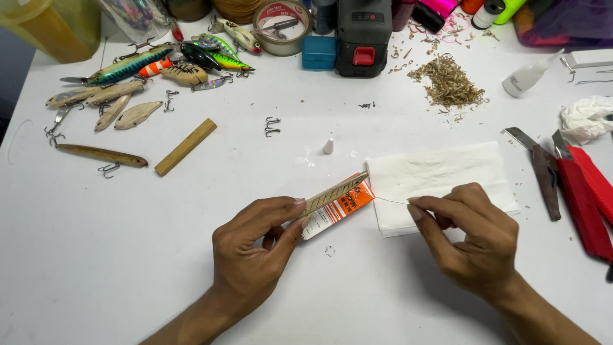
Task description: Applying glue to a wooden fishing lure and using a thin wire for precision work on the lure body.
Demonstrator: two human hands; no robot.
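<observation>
My left hand (255,246) pinches a slim carved wooden lure body (335,191) between thumb and fingers, its tip pointing up and right. My right hand (472,239) pinches a thin wire (391,200) that runs from the lure's tip toward my fingers. Under the lure lies an orange and white glue packet (345,209). A folded white paper towel (440,179) lies beneath my right hand's fingers.
Wooden lure blanks (118,105), painted fishing lures (191,61), loose treble hooks (272,126) and a wood stick (186,146) lie at the back left. A pile of wood shavings (450,83), a small white bottle (530,75), red utility knives (575,191) and a crumpled tissue (586,118) sit at the right.
</observation>
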